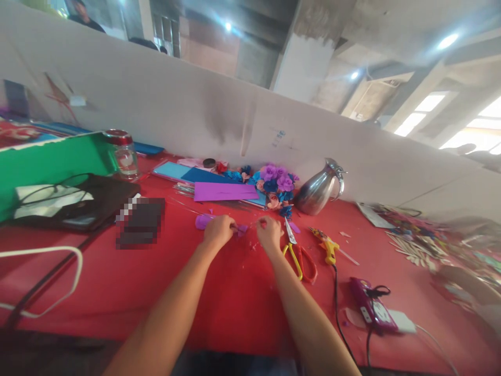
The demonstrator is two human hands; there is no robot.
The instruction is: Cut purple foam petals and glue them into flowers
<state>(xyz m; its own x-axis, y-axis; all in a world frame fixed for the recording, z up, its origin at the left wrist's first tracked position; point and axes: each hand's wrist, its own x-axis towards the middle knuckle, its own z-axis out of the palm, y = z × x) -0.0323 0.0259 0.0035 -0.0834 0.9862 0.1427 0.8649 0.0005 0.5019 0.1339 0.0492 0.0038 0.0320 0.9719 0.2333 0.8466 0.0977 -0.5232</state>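
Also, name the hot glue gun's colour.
The hot glue gun is mainly yellow, best seen in the head view.

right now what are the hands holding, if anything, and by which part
The left hand seems to pinch a small purple piece by its left end; whether the right hand holds anything can't be told.

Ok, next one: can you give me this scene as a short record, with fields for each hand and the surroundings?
Left hand: fingertips at a small purple paper piece, apparently pinching it
Right hand: fingers curled; anything held is too small to tell
Right side: yellow-and-red-handled metal scissors, yellow glue gun
Far side: flat rectangular purple sheet, purple, blue and pink flowers, silver metal jug
Surface: red tabletop
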